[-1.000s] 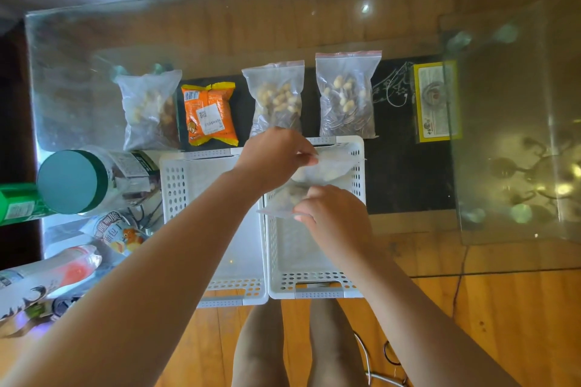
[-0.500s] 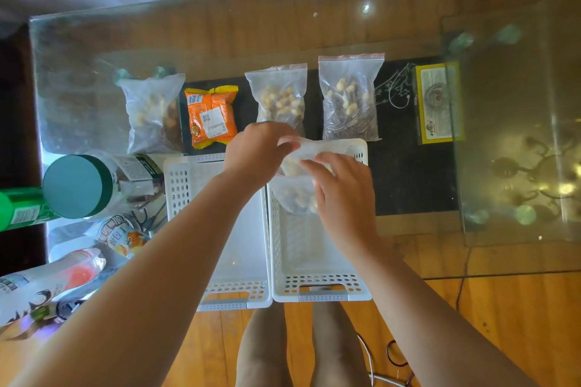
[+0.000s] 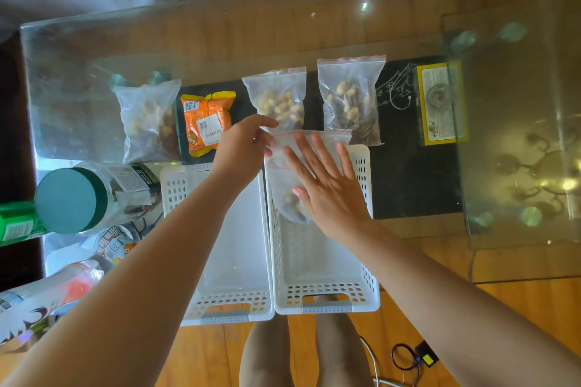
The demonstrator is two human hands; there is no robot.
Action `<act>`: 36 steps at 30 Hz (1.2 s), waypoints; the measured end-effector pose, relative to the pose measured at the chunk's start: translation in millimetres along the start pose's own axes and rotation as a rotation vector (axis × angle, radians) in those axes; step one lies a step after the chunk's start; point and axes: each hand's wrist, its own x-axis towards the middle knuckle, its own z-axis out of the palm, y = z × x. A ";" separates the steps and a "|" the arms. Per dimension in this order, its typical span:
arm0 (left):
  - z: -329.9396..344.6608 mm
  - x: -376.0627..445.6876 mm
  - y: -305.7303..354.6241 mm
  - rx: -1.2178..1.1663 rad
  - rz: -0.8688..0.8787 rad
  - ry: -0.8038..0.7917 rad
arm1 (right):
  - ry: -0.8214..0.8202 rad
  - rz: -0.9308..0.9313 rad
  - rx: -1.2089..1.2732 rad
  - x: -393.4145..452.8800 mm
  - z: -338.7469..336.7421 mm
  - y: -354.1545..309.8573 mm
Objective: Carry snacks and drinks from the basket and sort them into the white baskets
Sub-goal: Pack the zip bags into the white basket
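Two white baskets stand side by side at the glass table's front edge: the left basket [image 3: 232, 261] and the right basket [image 3: 323, 264]. Over the right basket's far end hangs a clear zip bag of nuts [image 3: 284, 179]. My left hand [image 3: 243, 148] pinches its top left corner. My right hand [image 3: 327, 185] lies flat against the bag's front with fingers spread. Beyond the baskets lie a bag of nuts [image 3: 147, 122], an orange snack packet [image 3: 206, 122], and two more zip bags of nuts [image 3: 279, 100] [image 3: 352, 100].
At the left stand a jar with a teal lid [image 3: 66, 201], a green can [image 3: 15, 225], a round snack tub [image 3: 114, 243] and a white bottle [image 3: 41, 295]. A yellow box [image 3: 438, 104] sits under the glass at right. My legs and cables show below the table edge.
The zip bag has been lifted and unfolded upright over the right basket. My left hand moved up to its top corner, and my right hand opened flat against it.
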 end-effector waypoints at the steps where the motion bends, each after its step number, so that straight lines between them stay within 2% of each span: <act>1: -0.9 2.9 -1.4 -0.030 -0.019 0.005 | -0.006 -0.019 -0.011 -0.6 -1.1 2.0; 3: -3.2 11.1 -3.9 -0.063 -0.035 0.021 | 0.038 -0.078 0.029 -0.3 -5.0 8.3; 6: -7.0 31.5 -2.5 -0.024 0.008 0.064 | 0.153 -0.089 0.235 17.9 -18.1 28.4; 8: -8.7 51.4 0.7 0.076 0.085 0.093 | 0.190 0.014 0.368 44.1 -23.8 51.1; 10: -8.1 73.6 5.0 0.144 0.158 0.094 | 0.161 0.157 0.438 75.8 -24.2 75.9; 13: -1.9 105.7 10.0 0.302 0.198 0.045 | 0.045 0.309 0.382 117.3 -13.0 107.1; 18: 10.2 133.5 7.7 0.523 0.131 -0.161 | -0.177 0.378 0.305 145.4 4.8 125.9; 20: 13.1 134.9 4.0 0.568 0.104 -0.200 | -0.153 0.371 0.278 145.3 6.4 125.1; 22: 12.8 134.4 1.9 0.604 0.095 -0.157 | -0.054 0.362 0.257 144.9 3.9 124.5; 24: 10.2 133.5 2.1 0.618 0.103 -0.114 | 0.021 0.349 0.244 143.5 -1.2 125.3; 27: 2.3 130.0 6.5 0.645 0.126 -0.105 | 0.010 0.304 0.247 137.2 -9.3 128.2; 30: -8.4 119.0 14.1 0.553 0.185 -0.040 | 0.059 0.358 0.447 124.7 -21.7 127.4; 33: -17.8 96.8 19.2 0.457 0.218 0.020 | 0.027 0.429 0.651 108.0 -35.5 124.6; 36: -28.4 73.6 22.2 0.395 0.229 0.037 | -0.053 0.422 0.634 90.3 -45.8 119.9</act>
